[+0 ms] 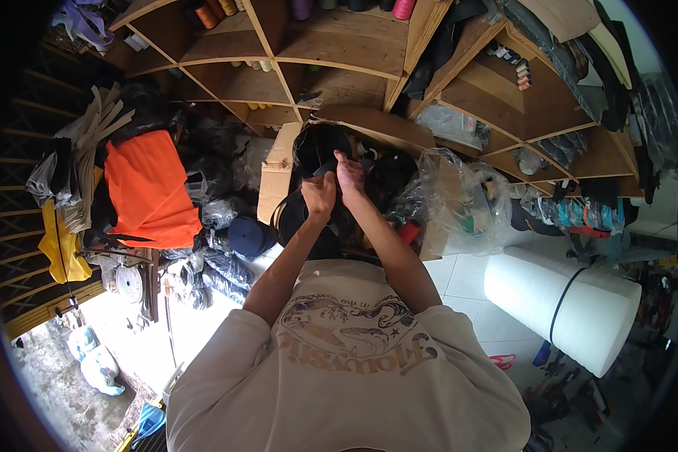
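Both my hands are together over an open cardboard box (277, 175) full of dark things. My left hand (319, 196) is closed like a fist on a piece of black material (325, 167), whose kind I cannot make out. Touching or almost touching it, my right hand (349, 175) is closed on the same dark material with the thumb pointing up and away. Just beyond the hands, a round black roll (320, 142) lies in the box. More black coils and a red spool (409, 231) are around my forearms.
Wooden shelves (339, 56) with thread cones curve along the back. Clear plastic wrap (471, 203) bulges over the box's right side. Orange fabric (152, 188) and a navy roll (250, 237) are at left. A large white foam roll (561, 305) lies on the tiled floor at right.
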A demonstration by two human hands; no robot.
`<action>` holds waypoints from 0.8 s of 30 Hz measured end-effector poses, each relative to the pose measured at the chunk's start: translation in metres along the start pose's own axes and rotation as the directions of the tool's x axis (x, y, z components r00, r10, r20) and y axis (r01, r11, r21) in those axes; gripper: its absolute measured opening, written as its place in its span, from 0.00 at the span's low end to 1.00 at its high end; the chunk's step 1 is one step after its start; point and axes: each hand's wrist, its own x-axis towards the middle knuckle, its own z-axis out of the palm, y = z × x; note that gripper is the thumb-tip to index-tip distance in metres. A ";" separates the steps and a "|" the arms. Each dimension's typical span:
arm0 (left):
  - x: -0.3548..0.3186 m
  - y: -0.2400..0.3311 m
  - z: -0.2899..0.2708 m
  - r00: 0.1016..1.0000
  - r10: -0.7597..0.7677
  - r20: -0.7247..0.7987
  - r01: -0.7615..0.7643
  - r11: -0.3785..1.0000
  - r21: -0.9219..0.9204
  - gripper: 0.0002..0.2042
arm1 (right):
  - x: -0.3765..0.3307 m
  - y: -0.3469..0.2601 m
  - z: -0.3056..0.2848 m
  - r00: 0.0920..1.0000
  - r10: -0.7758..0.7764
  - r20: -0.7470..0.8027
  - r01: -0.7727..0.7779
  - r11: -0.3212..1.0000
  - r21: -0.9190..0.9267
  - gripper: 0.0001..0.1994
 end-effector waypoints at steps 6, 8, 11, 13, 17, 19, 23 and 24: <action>0.000 0.008 -0.011 0.966 0.235 0.103 -0.249 0.956 0.152 0.18 | 0.020 0.023 0.002 0.865 -0.485 0.131 0.475 0.704 -0.528 0.13; -0.004 0.013 -0.015 0.966 0.217 0.144 -0.241 0.954 0.177 0.16 | 0.014 0.021 -0.002 0.787 -0.543 0.292 0.577 0.483 -0.658 0.04; -0.002 0.007 -0.017 0.962 0.236 0.139 -0.255 0.956 0.142 0.14 | 0.015 0.041 0.004 0.424 -0.873 0.241 0.677 0.128 -0.725 0.09; -0.004 0.005 -0.017 0.960 0.247 0.129 -0.263 0.957 0.123 0.14 | 0.017 0.042 0.005 0.401 -0.873 0.276 0.677 0.079 -0.731 0.07; -0.005 -0.001 -0.015 0.962 0.245 0.120 -0.253 0.966 0.056 0.15 | 0.017 0.040 0.006 0.400 -0.875 0.275 0.714 0.109 -0.692 0.06; 0.007 -0.007 -0.017 0.984 0.140 0.113 -0.156 0.978 0.140 0.17 | 0.008 0.025 0.002 0.589 -0.764 0.263 0.739 0.378 -0.558 0.07; 0.024 0.014 -0.019 0.983 0.063 0.174 -0.098 0.976 0.196 0.21 | 0.038 0.024 -0.017 0.749 -0.591 0.299 0.632 0.773 -0.055 0.18; 0.028 0.010 -0.023 0.977 0.123 0.175 -0.154 0.972 0.179 0.21 | 0.046 0.029 -0.025 0.701 -0.623 0.347 0.662 0.749 0.007 0.16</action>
